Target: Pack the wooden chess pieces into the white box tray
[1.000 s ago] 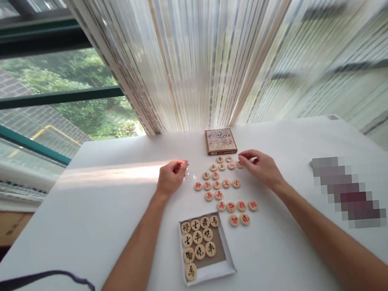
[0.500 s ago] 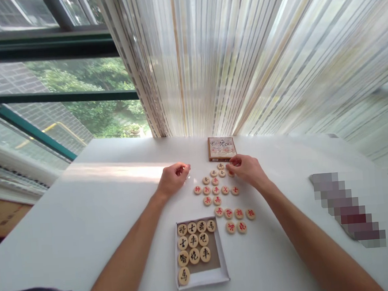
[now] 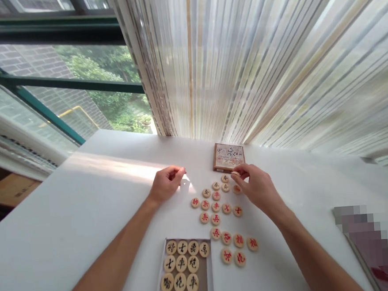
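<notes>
Above the table's middle, my right hand [image 3: 258,185] pinches a wooden Chinese chess piece [image 3: 235,173] between thumb and fingers, in front of the chess box lid [image 3: 228,157]. My left hand [image 3: 166,183] is closed, fingertips pressed together, over the table left of the loose pieces. Whatever it may hold is hidden. Between and below the hands lie round pieces with red characters, such as a red piece [image 3: 216,207], and several with black ones, such as a black piece [image 3: 216,185]. A shallow box [image 3: 210,270] nearer me holds black pieces in rows, like one black piece [image 3: 181,264].
The white table [image 3: 95,205] reaches to a window on the left and a striped curtain [image 3: 208,64] at the back. A blurred-out flat object [image 3: 370,239] lies at the right. A cardboard box [image 3: 11,193] stands beyond the table's left edge.
The view has tilted and shifted, so the pieces and open box appear lower. My right hand has risen slightly, and a piece now shows in its fingertips. My left hand stays closed.
</notes>
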A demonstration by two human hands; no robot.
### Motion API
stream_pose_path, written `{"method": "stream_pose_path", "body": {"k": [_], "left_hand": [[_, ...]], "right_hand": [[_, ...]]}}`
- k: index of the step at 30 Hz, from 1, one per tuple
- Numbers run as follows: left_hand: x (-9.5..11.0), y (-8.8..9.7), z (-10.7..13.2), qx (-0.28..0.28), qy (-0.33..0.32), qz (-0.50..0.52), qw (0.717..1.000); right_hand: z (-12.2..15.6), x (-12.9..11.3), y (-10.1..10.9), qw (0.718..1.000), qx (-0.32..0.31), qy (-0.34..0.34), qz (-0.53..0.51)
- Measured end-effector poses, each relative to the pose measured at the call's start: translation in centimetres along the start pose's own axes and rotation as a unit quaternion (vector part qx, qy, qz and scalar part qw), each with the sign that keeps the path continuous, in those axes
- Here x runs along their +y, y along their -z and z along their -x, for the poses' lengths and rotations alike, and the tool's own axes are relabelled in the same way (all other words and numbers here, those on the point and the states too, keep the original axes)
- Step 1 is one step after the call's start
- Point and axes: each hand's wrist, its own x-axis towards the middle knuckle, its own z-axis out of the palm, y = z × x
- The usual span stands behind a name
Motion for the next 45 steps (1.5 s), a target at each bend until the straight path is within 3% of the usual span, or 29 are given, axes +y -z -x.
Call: {"method": "stream_pose_path", "body": {"k": [3,10,16,21,25,29,35,37,41,45], "left_hand": [[0.2,0.1,0.0,0.007,0.010,0.004,1.000],[0.1,-0.1,0.0,-0.007,-0.010,0.002,1.000],[0.5,-0.4,0.3,-0.037,-0.057,-0.016,0.998],[0.8,-0.5,0.0,-0.034,-0.063,-0.017,0.997],[1.3,-0.6,-0.2,-0.025,-0.038,0.000,0.999],[2.5,-0.3,1.8,-0.065,-0.041,0.024,0.997],[4.9,-0.3,6.9,-0.170,-0.083,0.034,0.981],[5.4,-0.4,8.0,-0.201,-0.124,0.017,0.971],[5.4,-0.7,9.1,-0.246,-0.170,-0.001,0.954],[5.2,-0.7,9.2,-0.254,-0.163,0.004,0.953]], "right_hand": [[0.5,-0.7,0.6,0.997,0.023,0.048,-0.061],[2.1,-3.4,-0.4,0.967,-0.033,0.108,-0.226],[6.5,-4.9,-2.1,0.918,-0.071,0.059,-0.386],[11.1,-4.9,-3.9,0.944,-0.035,0.083,-0.317],[12.0,-4.8,-4.1,0.957,-0.023,0.106,-0.270],[11.8,-4.7,-3.8,0.936,-0.032,0.124,-0.328],[11.9,-4.5,-3.3,0.876,-0.077,0.027,-0.475],[12.0,-4.4,-3.4,0.854,-0.100,-0.003,-0.511],[12.4,-4.2,-3.7,0.825,-0.135,-0.027,-0.549],[12.7,-4.6,-3.8,0.823,-0.135,-0.024,-0.551]]}}
